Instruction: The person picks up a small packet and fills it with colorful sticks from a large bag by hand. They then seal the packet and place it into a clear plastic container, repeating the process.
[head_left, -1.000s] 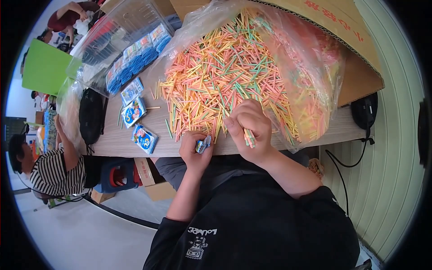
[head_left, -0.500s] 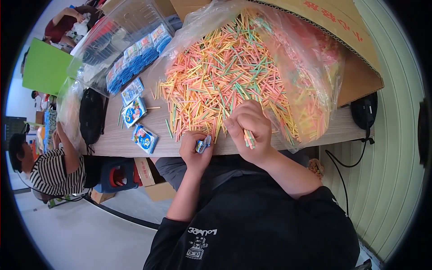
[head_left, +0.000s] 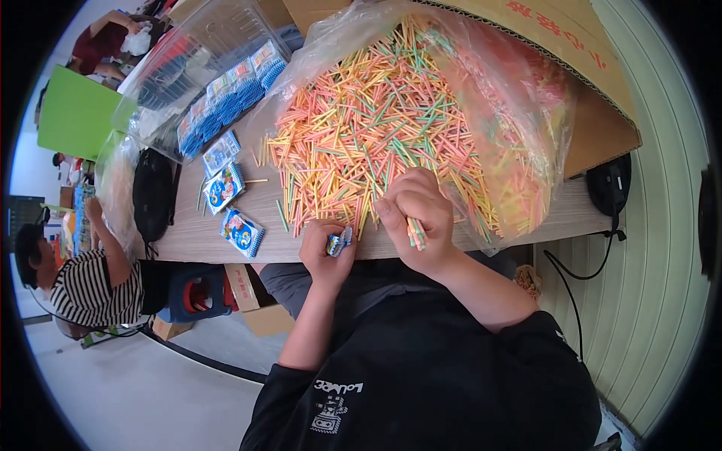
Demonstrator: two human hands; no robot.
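My left hand (head_left: 325,252) is closed round a small blue-and-white packet (head_left: 340,241) at the table's front edge. The crumpled upper end of the packet sticks out beside the thumb. Close by on the right, my right hand (head_left: 418,218) is wrapped round a small bundle of candy sticks (head_left: 416,234) in pink, yellow and green. Only the near ends of the bundle show; the fingers cover the rest. Just beyond both hands spreads a large heap of loose candy sticks (head_left: 368,128), partly inside a clear plastic bag (head_left: 519,143).
Left on the table lie several blue-and-white packets (head_left: 242,232) and a few stray sticks. Behind them, a clear plastic bin (head_left: 162,83) holds rows of packets. A cardboard box (head_left: 602,113) stands right, a black pouch (head_left: 154,192) left. A person in stripes (head_left: 98,282) sits far left.
Both my hands stay in place with the same things in them. At the far left, the striped person's hand has moved up and away. The person at the back has shifted a white bag slightly.
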